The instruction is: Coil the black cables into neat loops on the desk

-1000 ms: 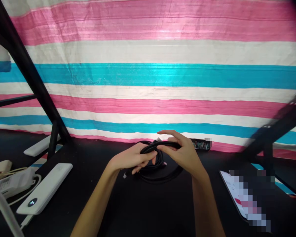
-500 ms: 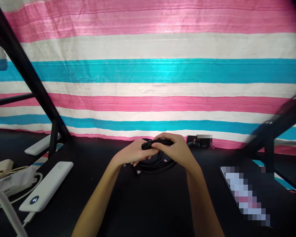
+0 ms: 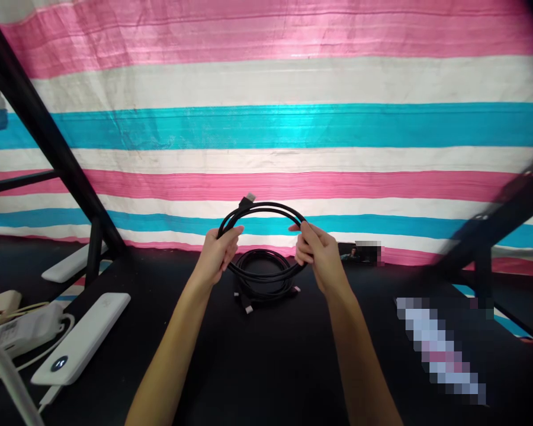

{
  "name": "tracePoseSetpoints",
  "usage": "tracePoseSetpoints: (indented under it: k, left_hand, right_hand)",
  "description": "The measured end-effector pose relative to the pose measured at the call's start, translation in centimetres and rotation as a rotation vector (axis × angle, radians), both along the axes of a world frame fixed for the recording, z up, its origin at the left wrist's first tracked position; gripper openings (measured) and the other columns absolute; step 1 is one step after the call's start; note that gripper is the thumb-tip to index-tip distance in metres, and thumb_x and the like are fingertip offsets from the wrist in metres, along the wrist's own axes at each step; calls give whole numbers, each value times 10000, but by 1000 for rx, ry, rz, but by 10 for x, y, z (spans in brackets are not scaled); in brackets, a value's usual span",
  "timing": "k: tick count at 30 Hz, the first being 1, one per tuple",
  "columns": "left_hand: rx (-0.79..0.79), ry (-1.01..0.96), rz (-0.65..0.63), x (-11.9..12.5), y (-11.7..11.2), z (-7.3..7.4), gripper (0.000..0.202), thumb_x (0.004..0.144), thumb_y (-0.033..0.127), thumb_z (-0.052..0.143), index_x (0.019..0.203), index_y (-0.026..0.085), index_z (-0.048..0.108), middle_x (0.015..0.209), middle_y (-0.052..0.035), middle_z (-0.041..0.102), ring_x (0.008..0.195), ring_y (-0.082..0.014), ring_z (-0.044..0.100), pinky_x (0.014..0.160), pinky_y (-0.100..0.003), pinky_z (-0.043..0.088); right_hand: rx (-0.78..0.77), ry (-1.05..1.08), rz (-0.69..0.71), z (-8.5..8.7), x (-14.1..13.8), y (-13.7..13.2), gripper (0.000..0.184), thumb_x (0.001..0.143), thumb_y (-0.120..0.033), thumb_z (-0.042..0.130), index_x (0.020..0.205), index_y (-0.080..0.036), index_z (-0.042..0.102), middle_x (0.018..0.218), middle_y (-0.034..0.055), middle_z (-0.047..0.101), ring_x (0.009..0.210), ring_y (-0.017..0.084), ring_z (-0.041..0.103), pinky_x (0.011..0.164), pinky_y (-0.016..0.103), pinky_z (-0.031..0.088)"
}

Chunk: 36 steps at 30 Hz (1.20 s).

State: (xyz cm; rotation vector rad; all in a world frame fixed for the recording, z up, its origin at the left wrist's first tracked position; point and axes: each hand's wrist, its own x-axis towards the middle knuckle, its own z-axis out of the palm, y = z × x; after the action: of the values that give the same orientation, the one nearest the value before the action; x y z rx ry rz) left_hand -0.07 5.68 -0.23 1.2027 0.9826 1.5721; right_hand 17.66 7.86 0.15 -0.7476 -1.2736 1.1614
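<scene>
Between my hands a coiled black cable [image 3: 270,206] is held up as an open loop above the table. My left hand [image 3: 215,254] is closed round the loop's left side, and a metal-tipped plug [image 3: 247,200] sticks up just above it. On the right side my right hand [image 3: 317,248] grips the same coil between thumb and fingers. Behind and below, more coiled black cable [image 3: 266,296] lies on the black table [image 3: 266,367]. Light-tipped connectors [image 3: 249,309] show at its front and right edge.
To the left lie a white power bank [image 3: 82,337] with a lit display, a white power strip [image 3: 31,328] and another white slab [image 3: 66,263]. A phone [image 3: 359,252] leans at the back, and a blurred-out flat device [image 3: 444,355] lies right. Black frame bars [image 3: 48,130] slant at both sides.
Both hands have moved apart and slightly up. The bunched cable between them has opened into a wide loop, with its plug now visible, and the coil on the table shows more.
</scene>
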Motion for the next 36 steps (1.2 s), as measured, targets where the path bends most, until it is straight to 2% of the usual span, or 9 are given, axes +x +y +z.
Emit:
tracePoseSetpoints:
  k: [3,7,11,14,20,24,30,33,36]
  left_hand:
    - [12,-37,8,3,-1,1,513,768,308,628,405,191,285,314,89,232,253,-19,189,339,-234,75]
    - [6,49,-122,5,-8,5,535,804,339,605,399,189,289,301,81,246,244,-20,207,343,-232,107]
    - [-48,166,-294,0,-11,8,505,827,372,576,422,196,331,312,66,295,241,-45,299,345,-239,147]
    - [-45,152,-302,-1,-10,9,484,840,409,554,461,193,343,348,67,316,251,-43,313,343,-237,152]
    - [-92,125,-363,8,-10,9,523,857,588,409,525,186,368,335,77,281,246,-32,192,324,-231,66]
    - [-167,182,-437,13,-13,9,560,862,629,321,516,191,368,332,61,313,240,-45,222,312,-235,92]
    - [-169,350,-257,14,-15,7,483,758,489,637,482,177,392,324,85,287,276,-27,213,342,-231,96]
    - [-167,242,-171,7,-11,7,473,731,411,689,472,172,374,339,98,254,296,-13,166,353,-228,64]
    - [-90,75,-119,-1,-8,8,552,732,339,696,429,178,263,324,99,212,286,-5,157,353,-225,72]
  right_hand:
    - [-74,165,-18,1,-6,-1,508,640,-616,670,510,-196,414,440,-120,158,355,18,97,319,193,79]
    - [-117,184,-63,3,-4,-2,632,607,-654,670,467,-225,228,426,-118,122,351,16,81,328,208,36]
    - [-122,121,-80,3,4,1,632,618,-656,663,468,-227,223,417,-114,128,342,20,89,330,217,32]
    - [-81,19,-120,1,6,2,610,629,-638,667,474,-224,247,439,-106,139,361,25,101,350,229,34]
    - [27,-178,-177,-2,7,0,556,677,-614,638,493,-213,300,463,-85,162,399,42,124,386,257,70]
    - [52,-263,-185,1,10,-3,533,701,-591,623,486,-203,326,472,-73,185,420,52,155,405,259,104]
    - [111,-412,-136,7,7,-11,467,732,-513,621,469,-172,440,479,-48,311,463,69,286,439,238,222]
    - [81,-347,-29,7,5,-11,401,743,-511,619,555,-163,556,461,-65,292,431,58,243,417,232,197]
    - [-11,-134,104,6,3,-7,385,726,-541,630,648,-166,593,445,-100,214,392,41,150,381,220,122]
